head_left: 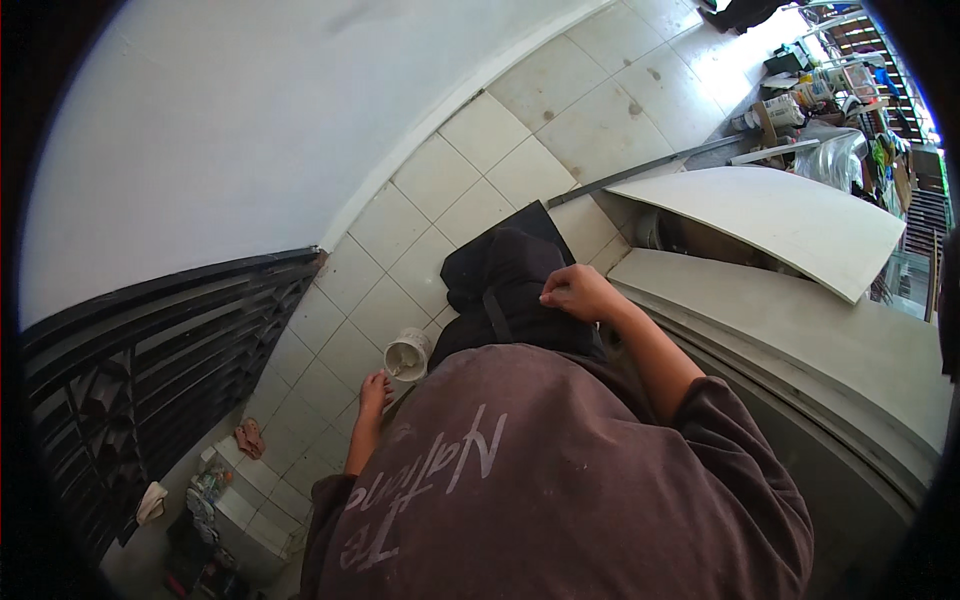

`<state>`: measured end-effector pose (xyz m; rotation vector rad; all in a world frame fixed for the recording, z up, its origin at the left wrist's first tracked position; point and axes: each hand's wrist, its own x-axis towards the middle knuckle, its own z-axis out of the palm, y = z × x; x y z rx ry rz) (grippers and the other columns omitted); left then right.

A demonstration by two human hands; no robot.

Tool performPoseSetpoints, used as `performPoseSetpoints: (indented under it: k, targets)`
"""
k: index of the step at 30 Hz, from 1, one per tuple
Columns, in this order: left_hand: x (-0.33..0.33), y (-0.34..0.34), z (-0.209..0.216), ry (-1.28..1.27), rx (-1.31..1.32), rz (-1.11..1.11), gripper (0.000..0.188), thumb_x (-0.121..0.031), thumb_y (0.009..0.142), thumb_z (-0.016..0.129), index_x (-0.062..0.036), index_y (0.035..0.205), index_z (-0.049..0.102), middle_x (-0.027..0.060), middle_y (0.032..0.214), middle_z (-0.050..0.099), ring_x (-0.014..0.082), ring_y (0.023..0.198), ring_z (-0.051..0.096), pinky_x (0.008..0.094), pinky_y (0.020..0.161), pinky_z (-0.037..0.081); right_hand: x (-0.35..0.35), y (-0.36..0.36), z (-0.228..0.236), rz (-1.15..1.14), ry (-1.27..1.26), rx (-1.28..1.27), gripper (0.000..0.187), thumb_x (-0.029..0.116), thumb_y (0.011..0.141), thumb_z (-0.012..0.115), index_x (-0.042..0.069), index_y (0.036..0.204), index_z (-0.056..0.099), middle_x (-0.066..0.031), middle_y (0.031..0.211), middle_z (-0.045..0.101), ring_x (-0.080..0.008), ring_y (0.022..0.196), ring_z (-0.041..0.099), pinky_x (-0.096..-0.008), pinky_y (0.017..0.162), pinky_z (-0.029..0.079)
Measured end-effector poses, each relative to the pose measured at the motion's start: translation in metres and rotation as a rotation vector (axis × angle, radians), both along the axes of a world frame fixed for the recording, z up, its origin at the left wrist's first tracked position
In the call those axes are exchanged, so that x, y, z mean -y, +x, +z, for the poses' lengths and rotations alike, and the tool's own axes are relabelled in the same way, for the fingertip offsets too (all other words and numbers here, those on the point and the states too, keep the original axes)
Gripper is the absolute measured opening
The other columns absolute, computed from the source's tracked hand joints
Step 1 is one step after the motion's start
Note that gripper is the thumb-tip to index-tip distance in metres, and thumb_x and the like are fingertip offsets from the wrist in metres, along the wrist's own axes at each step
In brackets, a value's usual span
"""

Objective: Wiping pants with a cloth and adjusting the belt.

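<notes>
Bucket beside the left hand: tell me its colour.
The bucket is off-white, best seen in the head view.

The bare right forearm (650,348) angles forward and inward, bringing the right hand (582,294) ahead of the trunk (560,470), its fingers curled in near the thumb. Out on the other side, the left forearm (364,440) reaches forward, the left hand (377,392) loosely bent; I can't make out either grip.
</notes>
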<state>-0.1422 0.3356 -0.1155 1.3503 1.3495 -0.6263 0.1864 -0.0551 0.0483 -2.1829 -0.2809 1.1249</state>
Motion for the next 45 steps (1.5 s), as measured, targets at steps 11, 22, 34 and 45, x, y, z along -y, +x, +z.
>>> performPoseSetpoints:
  k: [11, 22, 34, 45]
  targets:
    - [0.013, 0.021, -0.002, -0.064, 0.095, -0.073, 0.032, -0.043, 0.095, 0.054, -0.0110, 0.100, 0.055, 0.0015, 0.093, 0.060, 0.0143, 0.077, 0.057, 0.0340, 0.065, 0.048, -0.011, 0.008, -0.048, 0.099, -0.089, 0.188, 0.017, 0.023, 0.079, 0.068, 0.008, 0.088, 0.068, -0.0136, 0.089, 0.069, -0.0331, 0.088, 0.066, -0.0414, 0.076, 0.052]
    - [-0.006, -0.017, -0.004, -0.042, 0.066, -0.154, 0.038, -0.044, 0.094, 0.054, -0.0079, 0.105, 0.054, 0.0033, 0.094, 0.059, 0.0170, 0.077, 0.057, 0.0351, 0.062, 0.047, 0.012, 0.031, 0.002, 0.257, -0.001, 0.068, 0.019, 0.023, 0.076, 0.071, 0.008, 0.088, 0.071, -0.0144, 0.081, 0.069, -0.0300, 0.081, 0.067, -0.0389, 0.075, 0.051]
    - [-0.014, 0.004, 0.019, 0.028, 0.183, -0.027, 0.032, -0.043, 0.095, 0.053, -0.0118, 0.100, 0.054, 0.0008, 0.093, 0.059, 0.0143, 0.077, 0.056, 0.0334, 0.062, 0.047, 0.015, 0.004, -0.030, 0.319, 0.039, -0.009, 0.016, 0.020, 0.079, 0.068, 0.008, 0.088, 0.072, -0.0122, 0.081, 0.069, -0.0292, 0.082, 0.067, -0.0381, 0.075, 0.051]
    - [-0.022, -0.120, -0.071, 0.118, 0.007, -0.047, 0.036, -0.040, 0.095, 0.055, -0.0041, 0.099, 0.059, 0.0070, 0.091, 0.063, 0.0168, 0.075, 0.060, 0.0321, 0.065, 0.048, -0.033, 0.034, -0.007, 0.296, 0.155, -0.004, 0.020, 0.026, 0.080, 0.068, 0.008, 0.087, 0.072, -0.0120, 0.084, 0.070, -0.0257, 0.082, 0.067, -0.0367, 0.076, 0.051]
